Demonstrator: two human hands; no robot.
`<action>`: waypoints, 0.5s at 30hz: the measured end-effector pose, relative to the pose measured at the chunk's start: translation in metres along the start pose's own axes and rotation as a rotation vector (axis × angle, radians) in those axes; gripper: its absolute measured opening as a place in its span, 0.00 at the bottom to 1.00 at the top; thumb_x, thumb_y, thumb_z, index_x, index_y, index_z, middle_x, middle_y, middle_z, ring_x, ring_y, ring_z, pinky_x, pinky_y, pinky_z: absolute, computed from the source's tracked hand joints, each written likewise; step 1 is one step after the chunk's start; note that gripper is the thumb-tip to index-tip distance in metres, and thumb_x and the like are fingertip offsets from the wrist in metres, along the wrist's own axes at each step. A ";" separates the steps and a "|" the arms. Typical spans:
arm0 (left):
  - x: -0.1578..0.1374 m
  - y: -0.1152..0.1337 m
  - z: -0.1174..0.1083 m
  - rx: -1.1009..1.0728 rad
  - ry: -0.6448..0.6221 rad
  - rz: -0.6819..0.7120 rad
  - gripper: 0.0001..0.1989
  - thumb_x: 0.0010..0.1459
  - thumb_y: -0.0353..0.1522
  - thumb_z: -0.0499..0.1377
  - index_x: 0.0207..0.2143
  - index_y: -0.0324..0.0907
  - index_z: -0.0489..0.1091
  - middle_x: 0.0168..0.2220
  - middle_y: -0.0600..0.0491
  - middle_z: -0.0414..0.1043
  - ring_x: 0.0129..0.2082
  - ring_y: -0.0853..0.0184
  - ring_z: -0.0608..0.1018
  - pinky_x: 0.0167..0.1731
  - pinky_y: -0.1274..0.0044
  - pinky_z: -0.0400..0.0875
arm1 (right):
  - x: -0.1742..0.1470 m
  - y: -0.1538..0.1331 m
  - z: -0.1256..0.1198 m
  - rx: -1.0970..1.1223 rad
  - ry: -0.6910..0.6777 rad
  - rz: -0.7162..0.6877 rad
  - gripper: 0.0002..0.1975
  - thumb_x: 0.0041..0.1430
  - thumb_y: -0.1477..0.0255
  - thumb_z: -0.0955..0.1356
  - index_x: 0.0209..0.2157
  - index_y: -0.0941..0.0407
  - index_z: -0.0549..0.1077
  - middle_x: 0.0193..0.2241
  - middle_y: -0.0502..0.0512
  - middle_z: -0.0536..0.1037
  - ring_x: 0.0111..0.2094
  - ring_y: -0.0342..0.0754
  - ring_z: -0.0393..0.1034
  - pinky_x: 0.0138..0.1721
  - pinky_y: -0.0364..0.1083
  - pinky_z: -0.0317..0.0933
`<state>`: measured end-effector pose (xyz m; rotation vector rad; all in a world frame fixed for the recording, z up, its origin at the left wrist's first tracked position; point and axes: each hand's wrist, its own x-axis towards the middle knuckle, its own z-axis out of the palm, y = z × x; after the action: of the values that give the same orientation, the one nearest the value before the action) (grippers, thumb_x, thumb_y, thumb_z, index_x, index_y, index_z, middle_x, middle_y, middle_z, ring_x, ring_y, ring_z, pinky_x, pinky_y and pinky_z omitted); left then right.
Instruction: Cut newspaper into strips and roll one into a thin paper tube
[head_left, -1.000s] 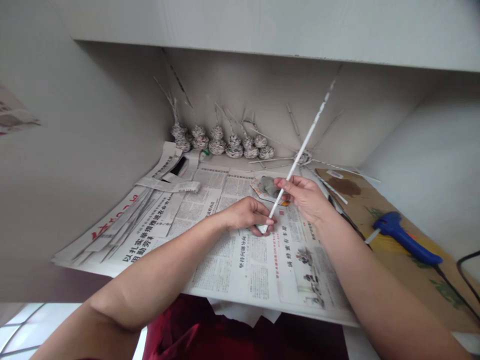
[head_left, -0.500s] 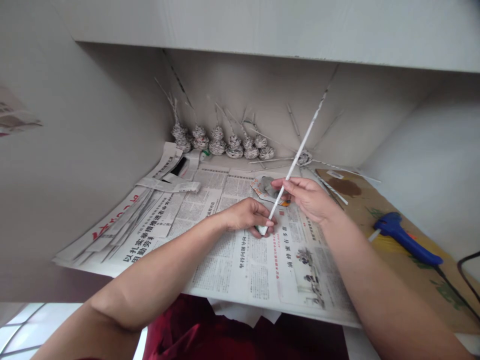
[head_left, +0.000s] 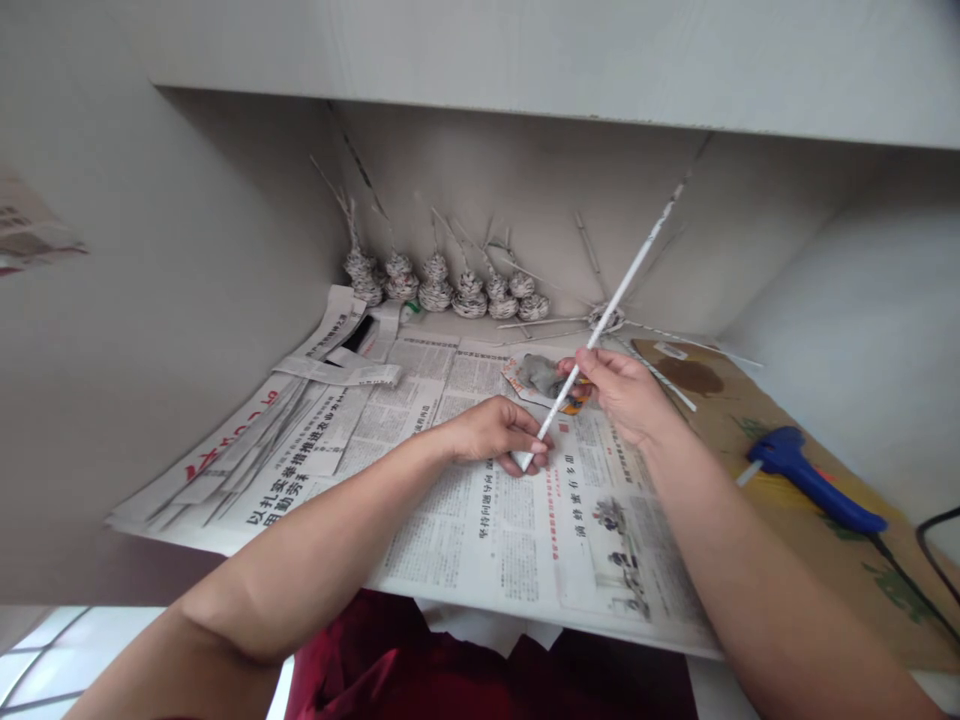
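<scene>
A long, thin rolled paper tube (head_left: 626, 283) slants up and to the right above the newspaper. Its lower end is pinched by the fingers of my left hand (head_left: 501, 432). Further up the tube, my right hand (head_left: 613, 390) grips it between thumb and fingers. Behind my right fingers lies a grey lump (head_left: 541, 374) on a small orange-and-white piece of card or packet, partly hidden. Sheets of newspaper (head_left: 450, 510) cover the table under both hands.
Several woven paper gourds (head_left: 469, 295) line the back wall, with a star-shaped woven start (head_left: 609, 318) to their right. Paper strips (head_left: 247, 450) lie at left. A blue glue gun (head_left: 817, 480) rests on brown cardboard (head_left: 810, 570) at right. A shelf edge (head_left: 525, 110) overhangs the table.
The tube's upper end has swung to the right, so the tube leans more. My right hand has shifted slightly right with it; my left hand stays in place.
</scene>
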<state>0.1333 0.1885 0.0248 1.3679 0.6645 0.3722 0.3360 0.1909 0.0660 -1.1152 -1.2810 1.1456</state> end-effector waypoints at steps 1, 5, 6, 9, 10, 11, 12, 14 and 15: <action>0.000 0.000 0.000 0.000 0.003 0.000 0.15 0.50 0.37 0.68 0.39 0.37 0.77 0.33 0.48 0.78 0.30 0.67 0.79 0.30 0.74 0.77 | 0.000 -0.001 0.000 0.007 -0.024 0.013 0.21 0.41 0.51 0.77 0.29 0.53 0.80 0.34 0.54 0.81 0.35 0.48 0.72 0.33 0.45 0.65; -0.001 0.001 -0.002 -0.002 0.012 0.011 0.15 0.50 0.36 0.68 0.39 0.37 0.77 0.33 0.48 0.78 0.30 0.68 0.79 0.29 0.76 0.76 | 0.001 0.000 -0.002 0.037 -0.026 0.018 0.18 0.40 0.56 0.79 0.29 0.54 0.80 0.33 0.53 0.81 0.34 0.45 0.72 0.33 0.44 0.65; -0.001 0.001 -0.003 -0.004 0.020 0.012 0.15 0.50 0.36 0.68 0.39 0.37 0.77 0.32 0.49 0.78 0.30 0.68 0.79 0.28 0.76 0.76 | 0.002 0.001 -0.003 0.043 0.008 0.003 0.17 0.40 0.56 0.79 0.27 0.54 0.79 0.31 0.52 0.80 0.32 0.44 0.71 0.32 0.43 0.64; 0.000 0.001 -0.006 -0.007 0.046 0.010 0.15 0.51 0.34 0.67 0.41 0.38 0.77 0.31 0.49 0.78 0.29 0.69 0.79 0.27 0.77 0.75 | 0.004 0.003 -0.004 0.058 0.062 -0.020 0.17 0.42 0.56 0.78 0.24 0.54 0.76 0.28 0.50 0.79 0.29 0.42 0.70 0.29 0.42 0.63; 0.000 0.001 -0.007 -0.009 0.054 0.011 0.15 0.51 0.34 0.67 0.41 0.38 0.76 0.31 0.50 0.77 0.29 0.69 0.78 0.27 0.77 0.75 | 0.004 0.002 -0.004 0.059 0.054 -0.016 0.17 0.42 0.56 0.78 0.25 0.54 0.77 0.28 0.50 0.79 0.30 0.43 0.70 0.29 0.42 0.63; 0.000 0.001 -0.008 -0.010 0.061 0.012 0.15 0.51 0.34 0.67 0.41 0.38 0.76 0.30 0.50 0.77 0.28 0.69 0.78 0.26 0.77 0.75 | 0.003 0.001 -0.004 0.058 0.037 -0.009 0.17 0.42 0.56 0.78 0.27 0.54 0.78 0.30 0.52 0.80 0.32 0.44 0.71 0.29 0.42 0.63; -0.001 0.002 -0.010 -0.008 0.071 0.016 0.15 0.50 0.34 0.67 0.41 0.37 0.76 0.30 0.50 0.77 0.28 0.69 0.78 0.26 0.77 0.75 | 0.003 0.000 -0.004 0.055 0.018 -0.002 0.18 0.42 0.56 0.78 0.30 0.54 0.80 0.32 0.53 0.80 0.33 0.46 0.72 0.29 0.43 0.64; -0.001 0.004 -0.013 0.004 0.105 0.025 0.15 0.50 0.34 0.67 0.40 0.37 0.76 0.29 0.50 0.77 0.28 0.69 0.78 0.26 0.77 0.74 | 0.002 -0.002 -0.004 0.050 -0.001 0.004 0.20 0.40 0.56 0.78 0.33 0.54 0.81 0.34 0.55 0.81 0.35 0.47 0.73 0.28 0.43 0.64; -0.001 0.005 -0.015 0.013 0.130 0.029 0.16 0.49 0.35 0.67 0.40 0.36 0.76 0.29 0.50 0.77 0.28 0.68 0.78 0.25 0.78 0.74 | 0.002 -0.003 -0.004 0.049 0.008 -0.002 0.20 0.40 0.57 0.79 0.32 0.54 0.81 0.34 0.55 0.81 0.34 0.47 0.72 0.28 0.43 0.64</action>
<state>0.1236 0.1998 0.0289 1.3754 0.7559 0.4839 0.3395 0.1925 0.0690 -1.0809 -1.2410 1.1644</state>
